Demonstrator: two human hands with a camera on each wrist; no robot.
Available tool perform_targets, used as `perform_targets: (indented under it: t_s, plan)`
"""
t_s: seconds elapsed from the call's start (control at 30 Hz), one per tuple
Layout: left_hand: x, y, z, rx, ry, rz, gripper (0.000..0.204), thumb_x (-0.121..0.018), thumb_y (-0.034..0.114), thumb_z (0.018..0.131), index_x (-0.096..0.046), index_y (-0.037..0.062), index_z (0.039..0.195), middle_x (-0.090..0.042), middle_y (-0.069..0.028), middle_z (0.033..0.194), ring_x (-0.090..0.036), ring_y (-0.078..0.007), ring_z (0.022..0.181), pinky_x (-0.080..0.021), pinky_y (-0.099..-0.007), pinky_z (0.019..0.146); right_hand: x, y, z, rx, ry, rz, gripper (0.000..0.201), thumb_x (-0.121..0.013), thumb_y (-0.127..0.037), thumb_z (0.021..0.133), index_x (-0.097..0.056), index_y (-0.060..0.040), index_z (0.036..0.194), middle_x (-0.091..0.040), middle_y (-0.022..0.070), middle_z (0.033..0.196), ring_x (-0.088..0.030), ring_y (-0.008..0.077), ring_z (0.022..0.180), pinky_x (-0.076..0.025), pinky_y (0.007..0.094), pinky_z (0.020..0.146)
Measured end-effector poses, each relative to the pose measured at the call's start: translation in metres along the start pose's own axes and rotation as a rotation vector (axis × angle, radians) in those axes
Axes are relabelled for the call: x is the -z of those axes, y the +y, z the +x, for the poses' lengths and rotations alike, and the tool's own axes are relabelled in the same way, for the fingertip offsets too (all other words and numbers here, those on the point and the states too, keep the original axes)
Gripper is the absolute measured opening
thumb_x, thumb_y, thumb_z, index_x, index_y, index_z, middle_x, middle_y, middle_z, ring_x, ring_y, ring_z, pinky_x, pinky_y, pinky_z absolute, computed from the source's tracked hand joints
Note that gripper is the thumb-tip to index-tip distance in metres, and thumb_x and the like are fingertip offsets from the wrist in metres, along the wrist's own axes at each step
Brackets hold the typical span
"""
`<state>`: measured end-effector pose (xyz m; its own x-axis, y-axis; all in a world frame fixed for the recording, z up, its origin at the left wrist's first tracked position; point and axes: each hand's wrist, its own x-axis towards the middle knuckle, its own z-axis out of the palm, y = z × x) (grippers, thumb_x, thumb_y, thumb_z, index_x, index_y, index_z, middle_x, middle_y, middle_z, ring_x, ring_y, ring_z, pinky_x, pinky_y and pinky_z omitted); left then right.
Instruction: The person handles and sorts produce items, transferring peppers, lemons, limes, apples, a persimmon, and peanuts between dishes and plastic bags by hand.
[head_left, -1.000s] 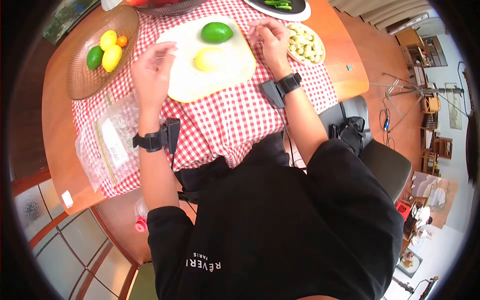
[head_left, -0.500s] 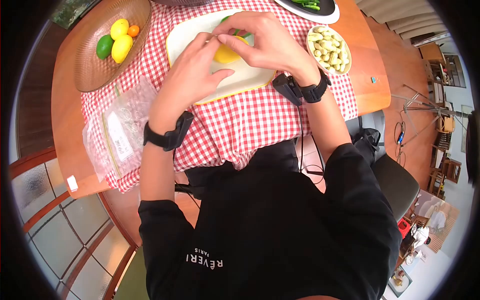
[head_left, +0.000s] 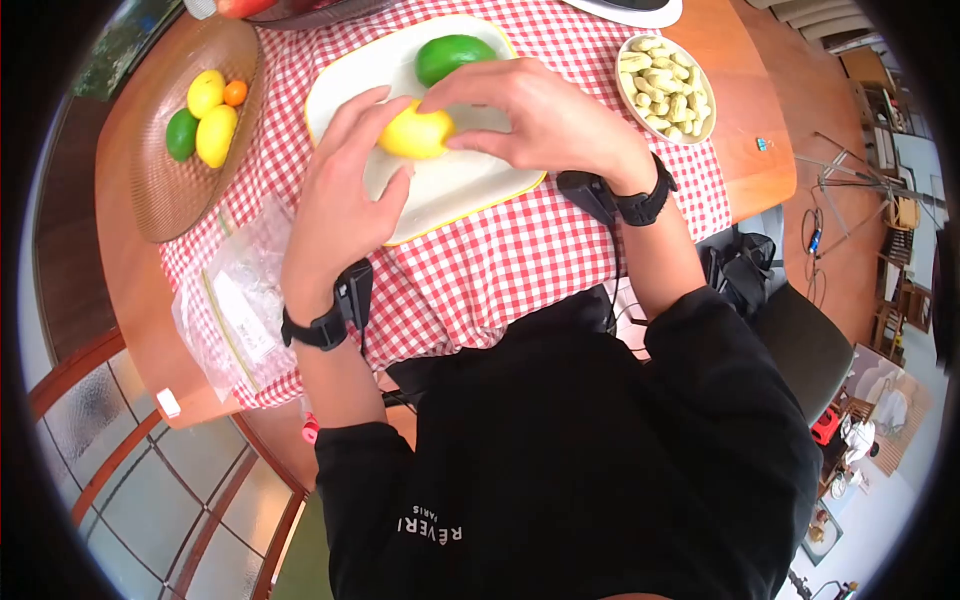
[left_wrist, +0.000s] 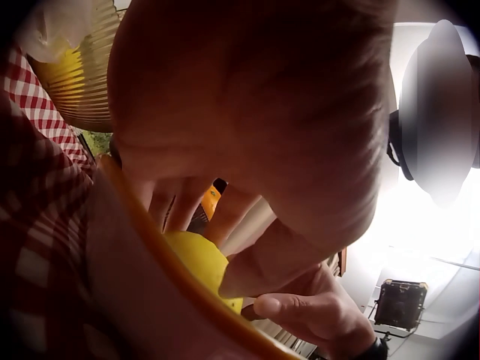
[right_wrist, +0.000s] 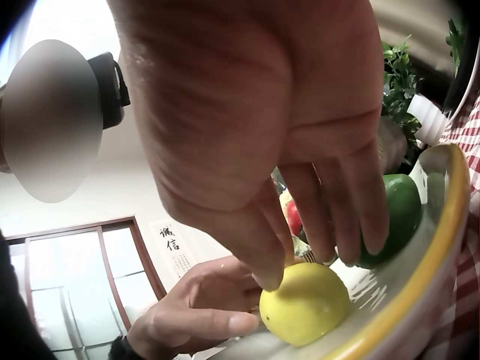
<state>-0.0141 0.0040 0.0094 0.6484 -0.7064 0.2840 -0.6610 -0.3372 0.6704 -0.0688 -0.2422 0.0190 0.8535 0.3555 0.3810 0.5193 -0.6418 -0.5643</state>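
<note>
On a white dish with a yellow rim (head_left: 440,208) lies a yellow lemon (head_left: 412,134), between my two hands. My right hand (head_left: 550,122) pinches the lemon's right side, thumb at the near side and index finger at the far side. Loosely curved fingers of my left hand (head_left: 340,195) reach the lemon's left edge, its thumb held apart from them. In the right wrist view, the right thumb tip overlaps the lemon (right_wrist: 306,306). A glossy green lime-like fruit (head_left: 452,58) sits farther back on the dish, beyond the right hand's fingers.
A ribbed brown bowl (head_left: 165,205) with lemons, a green fruit and a small orange one stands left. Right of the dish is a bowl of peanut-like pods (head_left: 668,95). A clear plastic bag (head_left: 235,300) lies on the checked cloth (head_left: 450,285), front left.
Both hands came in from the dish's sides to the lemon. They first met over it; now the left hand has drawn back leftward, and the lemon and green fruit show more fully.
</note>
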Motion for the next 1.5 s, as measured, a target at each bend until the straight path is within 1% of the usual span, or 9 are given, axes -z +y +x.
perform_targets:
  t_s: [0.27,0.47,0.63,0.77,0.93,1.13,1.23,1.47,1.5]
  plan:
    - [-0.009,0.008,0.002,0.243,-0.088,-0.019,0.063,-0.082,0.012,0.085,-0.057,0.0008,0.142,-0.063,-0.0194,0.127,-0.065,-0.0386,0.118,-0.053,-0.0473,0.098,-0.003,0.002,0.004,-0.054,-0.09,0.174,0.056,-0.087,-0.011,0.081,-0.067,-0.0087,0.133,-0.074,0.0154,0.116,-0.071,0.0366,0.11,-0.059,0.0437,0.094]
    - [-0.013,0.0,-0.001,0.072,-0.009,0.092,0.053,-0.077,0.01,0.091,-0.055,-0.0002,0.139,-0.062,-0.0228,0.133,-0.062,-0.0392,0.125,-0.053,-0.0471,0.1,-0.001,0.003,0.003,-0.203,-0.083,0.226,0.047,-0.088,-0.02,0.084,-0.068,-0.0066,0.124,-0.076,0.0157,0.106,-0.076,0.0336,0.094,-0.062,0.0402,0.084]
    - [-0.009,0.012,0.001,0.106,-0.06,-0.205,0.057,-0.075,0.002,0.088,-0.055,0.0015,0.14,-0.056,-0.0195,0.138,-0.058,-0.0403,0.129,-0.049,-0.0455,0.108,-0.003,0.007,0.003,-0.119,0.017,0.033,0.035,-0.084,-0.035,0.086,-0.076,-0.0034,0.099,-0.073,0.0139,0.08,-0.073,0.0326,0.071,-0.057,0.0391,0.064]
    - [-0.009,0.018,0.003,0.053,-0.114,-0.075,0.061,-0.077,-0.001,0.084,-0.056,0.0023,0.141,-0.059,-0.0167,0.14,-0.06,-0.035,0.13,-0.05,-0.0413,0.107,-0.003,0.012,0.002,-0.171,-0.111,0.018,0.036,-0.087,-0.028,0.086,-0.078,-0.0027,0.11,-0.076,0.0157,0.099,-0.077,0.0296,0.088,-0.062,0.0367,0.077]
    - [-0.005,0.018,0.003,0.149,-0.003,0.071,0.054,-0.08,0.004,0.085,-0.06,0.0022,0.135,-0.064,-0.0175,0.133,-0.064,-0.0335,0.124,-0.051,-0.0408,0.104,-0.006,0.005,0.004,-0.028,0.082,0.198,0.04,-0.086,-0.028,0.083,-0.074,-0.0061,0.115,-0.075,0.0154,0.095,-0.074,0.0341,0.089,-0.058,0.0416,0.077]
    - [-0.007,0.01,-0.002,0.334,-0.043,-0.222,0.05,-0.079,0.012,0.091,-0.06,0.0022,0.136,-0.065,-0.0208,0.131,-0.067,-0.0374,0.114,-0.053,-0.0445,0.098,-0.005,0.008,0.002,-0.075,-0.032,0.265,0.045,-0.087,-0.021,0.082,-0.07,-0.0109,0.123,-0.076,0.0131,0.102,-0.073,0.0328,0.094,-0.058,0.0426,0.079]
    - [-0.008,0.01,0.001,0.052,0.048,0.052,0.044,-0.079,0.012,0.09,-0.061,0.0014,0.129,-0.065,-0.0199,0.131,-0.067,-0.0369,0.114,-0.053,-0.045,0.097,-0.001,0.007,0.002,-0.129,-0.073,0.247,0.036,-0.085,-0.023,0.084,-0.073,-0.0107,0.116,-0.076,0.0124,0.095,-0.073,0.0322,0.089,-0.057,0.0406,0.076]
    - [-0.009,0.012,0.002,0.078,0.046,-0.039,0.038,-0.08,0.012,0.089,-0.064,0.0019,0.123,-0.067,-0.0203,0.125,-0.068,-0.0379,0.11,-0.054,-0.0456,0.094,-0.008,0.016,0.0,-0.004,0.013,0.164,0.031,-0.083,-0.023,0.086,-0.077,-0.0081,0.112,-0.077,0.014,0.095,-0.073,0.0343,0.085,-0.058,0.0403,0.077]
    - [-0.01,0.011,0.0,0.112,0.056,-0.023,0.037,-0.079,0.012,0.09,-0.064,0.0026,0.123,-0.069,-0.0196,0.12,-0.07,-0.0382,0.106,-0.054,-0.0452,0.092,-0.003,0.011,0.001,-0.09,-0.046,0.128,0.033,-0.085,-0.02,0.087,-0.076,-0.0044,0.115,-0.077,0.0138,0.105,-0.074,0.0327,0.098,-0.059,0.0407,0.089]
